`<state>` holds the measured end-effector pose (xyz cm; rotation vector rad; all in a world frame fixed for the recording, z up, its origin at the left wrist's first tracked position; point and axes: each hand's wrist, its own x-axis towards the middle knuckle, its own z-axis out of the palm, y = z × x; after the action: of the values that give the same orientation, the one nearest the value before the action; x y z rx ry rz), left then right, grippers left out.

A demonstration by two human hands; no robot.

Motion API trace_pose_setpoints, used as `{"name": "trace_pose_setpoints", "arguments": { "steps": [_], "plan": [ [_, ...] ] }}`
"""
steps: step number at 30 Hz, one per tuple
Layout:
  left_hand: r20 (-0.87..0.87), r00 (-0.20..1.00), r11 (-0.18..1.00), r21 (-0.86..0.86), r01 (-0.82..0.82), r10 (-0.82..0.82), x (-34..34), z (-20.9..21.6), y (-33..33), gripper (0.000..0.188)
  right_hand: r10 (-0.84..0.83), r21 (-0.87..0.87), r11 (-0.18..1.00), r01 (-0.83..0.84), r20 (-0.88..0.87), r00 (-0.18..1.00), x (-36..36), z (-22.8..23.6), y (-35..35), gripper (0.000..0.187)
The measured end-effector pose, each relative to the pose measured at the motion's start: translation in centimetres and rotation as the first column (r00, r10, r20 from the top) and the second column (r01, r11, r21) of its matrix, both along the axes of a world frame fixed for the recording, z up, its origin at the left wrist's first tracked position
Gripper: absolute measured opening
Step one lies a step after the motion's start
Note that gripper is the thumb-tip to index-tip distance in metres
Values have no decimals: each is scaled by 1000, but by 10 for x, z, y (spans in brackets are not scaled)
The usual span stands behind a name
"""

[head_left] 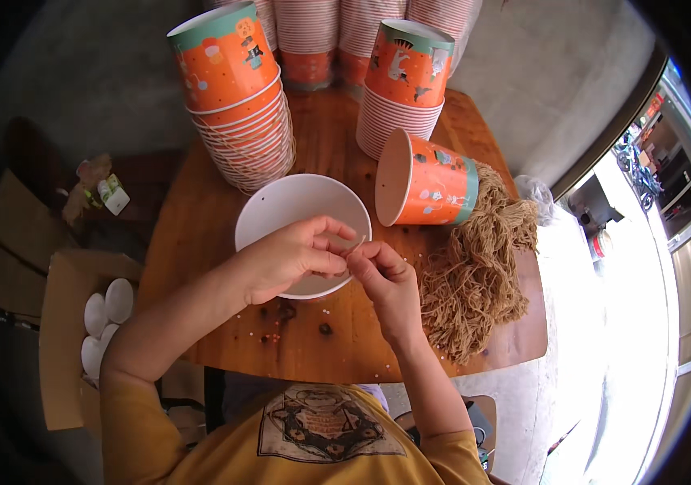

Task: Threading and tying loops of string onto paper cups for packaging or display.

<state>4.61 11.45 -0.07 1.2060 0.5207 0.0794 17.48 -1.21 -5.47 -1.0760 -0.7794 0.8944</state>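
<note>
A white paper bucket [301, 196] stands mouth up on the wooden table in front of me. Over its right rim my left hand [297, 257] and my right hand [386, 283] meet, both with fingertips pinched together. A thin pale strand, perhaps twine, shows faintly between them; its ends are hidden by the fingers. To the right an orange paper bucket [426, 184] with a teal base lies on its side, mouth toward the left. A thick bundle of brown twine [483, 275] spreads beside and below it, down to the table's right edge.
Nested orange buckets stand upside down at back left [236, 89] and back right [406, 77]; twine loops hang about the left stack. More wrapped stacks [306, 40] stand against the wall. Left of the table is a cardboard box [62, 347] holding white cups [119, 301]. Tiny bits dot the tabletop [224, 347].
</note>
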Motion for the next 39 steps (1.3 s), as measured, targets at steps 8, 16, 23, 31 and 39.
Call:
{"name": "trace_pose_setpoints", "arguments": {
  "steps": [8, 16, 23, 31, 39],
  "plan": [
    [31, 999, 999, 4, 37, -37, 3, -14, 0, 23, 122, -96, 990, -107, 173, 977, 16, 20, -12, 10],
    [92, 991, 986, 142, 87, -101, 13, -12, -8, 11, 460, -318, 872, -372, 269, 846, 37, 89, -12, 10],
    [37, 987, 972, 182, 149, -158, 16, -6, -10, 12, 323, -243, 919, -311, 11, 946, 68, 58, 9, 21],
    [64, 992, 984, 149, 96, -106, -17, 3, -3, 15, 375, -82, 910, -406, -249, 893, 43, 48, 36, 35],
    [48, 997, 991, 116, 60, -66, -23, -6, -11, 14, 121, 7, 992, -129, 292, 949, 25, 20, 2, 14]
  ]
}}
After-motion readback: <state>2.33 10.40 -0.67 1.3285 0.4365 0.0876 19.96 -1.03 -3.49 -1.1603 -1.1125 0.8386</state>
